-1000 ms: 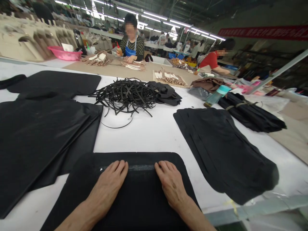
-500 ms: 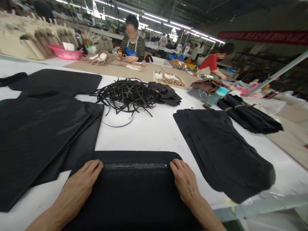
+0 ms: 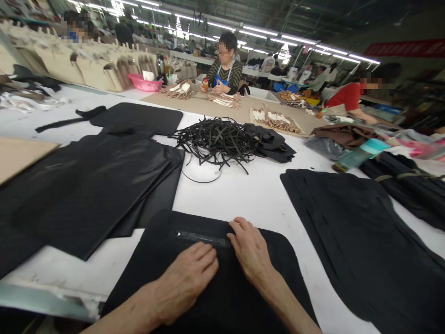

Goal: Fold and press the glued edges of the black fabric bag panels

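Note:
A black rounded-corner panel (image 3: 146, 260) lies in front of me on the white table. Near its far edge runs a shiny strip (image 3: 201, 238), with a small white mark by the left end. My left hand (image 3: 189, 278) lies palm down on the panel just below this strip, fingers side by side and its thumb hidden. Closed at the panel's far edge is my right hand (image 3: 251, 250), with thumb and fingers at the strip's right end. The two hands are close together but apart.
Large black sheets (image 3: 93, 185) lie left, and a stack of black panels (image 3: 361, 222) right. Beyond are tangled black strips (image 3: 215, 141), folded black pieces (image 3: 273, 143) and a teal-capped bottle (image 3: 361, 155). A person in a blue apron (image 3: 225, 69) works across the table.
Both hands have left the panel's two sides and come together near the strip. The panel has turned slightly clockwise, and the view has swung to the left.

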{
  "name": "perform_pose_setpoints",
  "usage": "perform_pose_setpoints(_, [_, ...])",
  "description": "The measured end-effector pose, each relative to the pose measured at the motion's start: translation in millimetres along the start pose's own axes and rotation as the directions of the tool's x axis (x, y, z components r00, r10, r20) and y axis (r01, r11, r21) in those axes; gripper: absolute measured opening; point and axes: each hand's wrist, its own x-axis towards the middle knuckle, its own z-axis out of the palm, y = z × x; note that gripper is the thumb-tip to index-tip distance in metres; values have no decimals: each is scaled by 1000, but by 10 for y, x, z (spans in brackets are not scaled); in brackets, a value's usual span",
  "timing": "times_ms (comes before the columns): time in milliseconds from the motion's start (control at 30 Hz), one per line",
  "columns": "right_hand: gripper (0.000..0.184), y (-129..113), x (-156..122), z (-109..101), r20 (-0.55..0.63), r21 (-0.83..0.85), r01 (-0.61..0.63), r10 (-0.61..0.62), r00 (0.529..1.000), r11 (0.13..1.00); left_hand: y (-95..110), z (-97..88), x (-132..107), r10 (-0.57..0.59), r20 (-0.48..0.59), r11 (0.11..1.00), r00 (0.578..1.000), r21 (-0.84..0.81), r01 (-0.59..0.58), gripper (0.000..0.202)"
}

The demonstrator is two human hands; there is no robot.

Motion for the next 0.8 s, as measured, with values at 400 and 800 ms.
perform_pose_setpoints(400, [12, 286, 205, -34, 141, 28, 0, -4, 990, 1000, 59, 172, -7, 19, 17, 987, 1000, -158, -16, 39])
perform_pose_setpoints(800, [17, 215, 24, -484, -304, -275, 60, -146, 942, 960, 91, 216, -15, -58, 35, 989, 998, -131, 62, 57])
